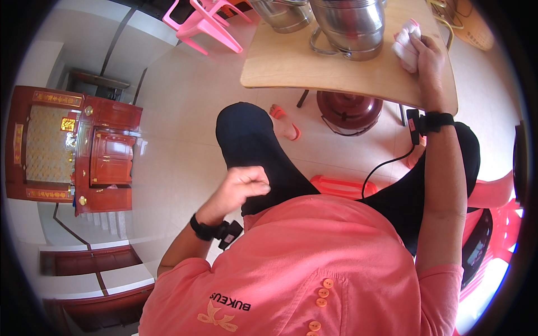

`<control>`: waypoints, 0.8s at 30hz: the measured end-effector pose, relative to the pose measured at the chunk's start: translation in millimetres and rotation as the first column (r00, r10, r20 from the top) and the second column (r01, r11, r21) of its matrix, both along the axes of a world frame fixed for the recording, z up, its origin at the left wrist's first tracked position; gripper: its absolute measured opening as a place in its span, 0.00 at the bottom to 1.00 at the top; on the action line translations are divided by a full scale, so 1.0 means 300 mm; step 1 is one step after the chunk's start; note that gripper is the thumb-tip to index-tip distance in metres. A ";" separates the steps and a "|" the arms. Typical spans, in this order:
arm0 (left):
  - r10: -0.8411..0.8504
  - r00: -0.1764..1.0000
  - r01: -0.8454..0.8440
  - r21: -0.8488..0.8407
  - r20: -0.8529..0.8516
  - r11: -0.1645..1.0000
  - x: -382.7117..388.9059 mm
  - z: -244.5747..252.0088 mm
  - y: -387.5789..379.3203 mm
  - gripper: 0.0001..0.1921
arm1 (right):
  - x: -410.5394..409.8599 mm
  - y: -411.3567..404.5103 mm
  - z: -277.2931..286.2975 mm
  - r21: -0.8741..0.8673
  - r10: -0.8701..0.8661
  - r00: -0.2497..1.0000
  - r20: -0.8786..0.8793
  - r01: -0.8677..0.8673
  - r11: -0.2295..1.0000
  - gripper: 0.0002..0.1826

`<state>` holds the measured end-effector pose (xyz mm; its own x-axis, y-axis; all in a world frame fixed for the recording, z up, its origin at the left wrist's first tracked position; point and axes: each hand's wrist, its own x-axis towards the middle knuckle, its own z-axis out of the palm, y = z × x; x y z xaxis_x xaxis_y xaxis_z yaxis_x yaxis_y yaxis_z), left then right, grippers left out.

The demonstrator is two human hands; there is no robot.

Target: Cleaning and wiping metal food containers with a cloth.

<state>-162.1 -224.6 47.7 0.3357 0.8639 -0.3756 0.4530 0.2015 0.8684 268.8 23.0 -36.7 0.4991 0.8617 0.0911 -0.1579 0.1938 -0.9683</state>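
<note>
My right hand [429, 59] grips a bunched white cloth [406, 46] with pink edging, at the right side of a wooden tabletop [286, 69]. Left of the cloth stands a shiny stainless steel pot [351, 25] with a wire-like handle [321, 44] resting low against the table. A second steel vessel [283, 14] is behind it to the left, cut off by the frame's top. Above my left thigh, my left hand [248, 182] is curled with its fingers closed; nothing shows in it. Each wrist wears a black strap with a small device.
A dark red lidded bucket [349, 111] sits on the floor under the table. Pink plastic chairs [206, 25] stand at the upper left. A thin black cable [378, 161] runs from the right wrist device toward my lap. A red wooden cabinet [111, 155] is at the far left.
</note>
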 end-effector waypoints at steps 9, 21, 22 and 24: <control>-0.105 0.616 0.534 0.317 -0.780 0.784 -0.081 -0.069 0.194 0.21 | 0.019 0.018 -0.009 -0.026 0.004 0.998 0.065 -0.002 1.000 0.18; 0.010 0.999 0.003 0.389 -0.032 0.921 0.171 -0.017 0.536 0.18 | -0.019 -0.002 0.026 0.022 0.012 0.999 -0.038 -0.012 1.000 0.13; -0.004 1.000 0.012 0.400 -0.021 0.916 0.205 -0.021 0.574 0.18 | -0.023 0.008 0.017 0.087 0.074 0.988 -0.135 -0.062 0.994 0.13; 0.253 0.962 -0.269 0.214 0.101 0.939 0.262 -0.026 0.639 0.17 | -0.049 -0.010 0.054 0.134 0.142 0.967 -0.212 -0.115 0.984 0.13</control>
<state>-83.6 -32.8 39.9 0.1059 0.9836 -0.1458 0.3466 0.1009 0.9326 254.1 19.9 -20.4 0.4045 0.9092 0.0983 -0.3950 0.2707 -0.8779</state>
